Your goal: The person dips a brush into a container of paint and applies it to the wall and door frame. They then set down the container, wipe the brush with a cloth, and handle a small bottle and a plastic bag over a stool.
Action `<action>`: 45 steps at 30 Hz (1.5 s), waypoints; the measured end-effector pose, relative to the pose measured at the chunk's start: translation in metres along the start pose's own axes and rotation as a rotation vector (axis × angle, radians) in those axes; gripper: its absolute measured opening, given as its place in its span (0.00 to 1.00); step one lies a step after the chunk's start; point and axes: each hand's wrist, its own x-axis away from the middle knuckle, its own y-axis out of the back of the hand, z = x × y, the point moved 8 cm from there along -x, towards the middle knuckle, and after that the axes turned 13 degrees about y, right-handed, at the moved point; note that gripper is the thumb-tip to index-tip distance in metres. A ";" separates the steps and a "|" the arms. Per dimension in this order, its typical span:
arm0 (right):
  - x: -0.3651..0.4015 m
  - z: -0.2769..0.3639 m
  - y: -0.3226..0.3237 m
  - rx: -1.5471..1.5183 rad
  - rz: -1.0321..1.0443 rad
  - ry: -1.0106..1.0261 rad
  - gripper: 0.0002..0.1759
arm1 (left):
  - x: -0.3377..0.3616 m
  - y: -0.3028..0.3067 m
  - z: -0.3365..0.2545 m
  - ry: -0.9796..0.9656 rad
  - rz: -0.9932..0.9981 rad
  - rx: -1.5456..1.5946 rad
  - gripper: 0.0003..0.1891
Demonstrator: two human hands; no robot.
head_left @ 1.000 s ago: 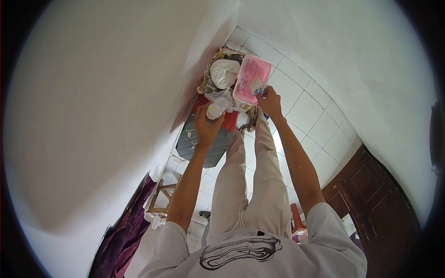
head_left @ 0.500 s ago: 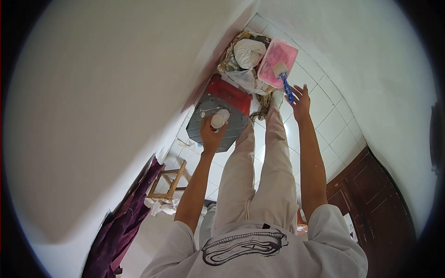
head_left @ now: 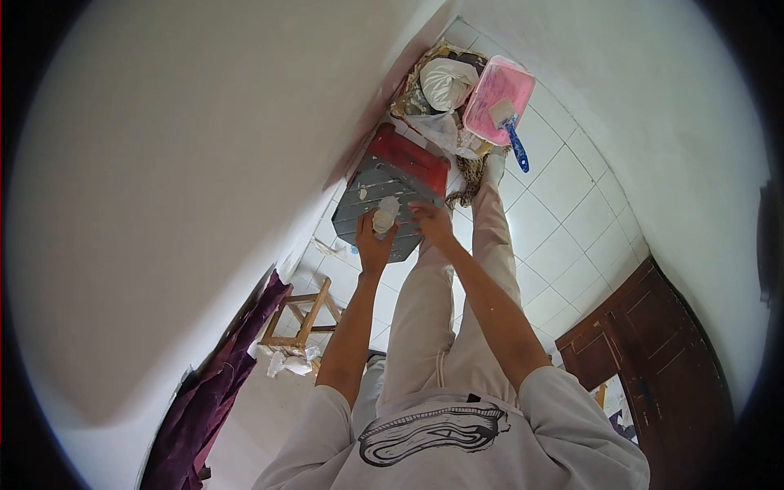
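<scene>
The premises present as a room in a home, indicated by a floor of white square tiles (head_left: 563, 204), plain pale walls (head_left: 204, 163), a dark brown panelled door (head_left: 653, 351) at the floor's right edge, and a purple curtain (head_left: 212, 400) at lower left. Signs of decorating work are noted: a pink tray (head_left: 510, 82) near the floor's far corner, a pale-smeared brush (head_left: 521, 155) lying over its rim, and a filled white bag (head_left: 447, 84) beside it. A wooden stool-like frame (head_left: 304, 322) stands near the curtain.
</scene>
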 end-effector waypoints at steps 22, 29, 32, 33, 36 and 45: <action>-0.044 0.130 0.037 0.103 -0.136 0.436 0.16 | -0.034 0.034 -0.085 -0.358 -0.003 -0.226 0.29; -0.071 0.205 0.037 -0.248 -0.195 0.454 0.13 | -0.128 -0.054 -0.199 -0.446 0.051 -0.102 0.16; -0.067 0.224 0.047 -0.221 -0.212 0.466 0.14 | -0.159 -0.095 -0.229 -0.450 0.090 -0.104 0.16; -0.065 0.228 0.050 -0.221 -0.218 0.463 0.14 | -0.165 -0.106 -0.236 -0.455 0.095 -0.143 0.16; -0.058 0.227 0.061 -0.238 -0.252 0.455 0.14 | -0.171 -0.134 -0.251 -0.492 0.117 -0.300 0.17; -0.038 0.230 0.082 -0.205 -0.267 0.441 0.12 | -0.180 -0.154 -0.273 -0.650 0.143 -0.444 0.11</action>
